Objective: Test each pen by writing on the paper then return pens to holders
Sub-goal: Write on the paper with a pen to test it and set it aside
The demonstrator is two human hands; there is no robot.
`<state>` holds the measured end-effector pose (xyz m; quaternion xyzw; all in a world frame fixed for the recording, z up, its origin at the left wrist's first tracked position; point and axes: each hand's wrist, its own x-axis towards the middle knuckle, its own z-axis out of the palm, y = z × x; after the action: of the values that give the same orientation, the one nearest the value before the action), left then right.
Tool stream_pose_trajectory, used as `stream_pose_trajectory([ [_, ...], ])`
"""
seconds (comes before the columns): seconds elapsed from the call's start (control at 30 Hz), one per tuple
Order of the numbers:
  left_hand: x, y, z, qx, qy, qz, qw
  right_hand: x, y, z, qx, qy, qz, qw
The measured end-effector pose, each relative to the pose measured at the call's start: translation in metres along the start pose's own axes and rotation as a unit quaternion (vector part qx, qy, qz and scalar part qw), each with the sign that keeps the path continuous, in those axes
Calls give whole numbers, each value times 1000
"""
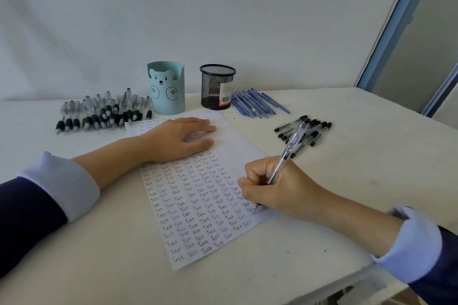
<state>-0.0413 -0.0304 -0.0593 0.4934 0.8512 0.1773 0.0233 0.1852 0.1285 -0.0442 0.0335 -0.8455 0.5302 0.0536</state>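
Note:
A sheet of paper filled with rows of the word "Test" lies in front of me on the white table. My right hand grips a clear pen with its tip on the paper's right edge. My left hand lies flat on the upper part of the sheet, fingers straight. Behind the paper stand a light blue bear holder and a black mesh holder.
A large heap of clear pens with black grips lies left of the bear holder. Blue pens lie right of the mesh holder. A small pile of capped black pens sits further right. The table edge runs at bottom right.

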Motion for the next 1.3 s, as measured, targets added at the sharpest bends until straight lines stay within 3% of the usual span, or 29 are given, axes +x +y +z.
stream_pose_trajectory([
  [1.3, 1, -2, 1, -12, -1, -4, 1000, 0, -10, -3, 10, -38, 35, 999],
])
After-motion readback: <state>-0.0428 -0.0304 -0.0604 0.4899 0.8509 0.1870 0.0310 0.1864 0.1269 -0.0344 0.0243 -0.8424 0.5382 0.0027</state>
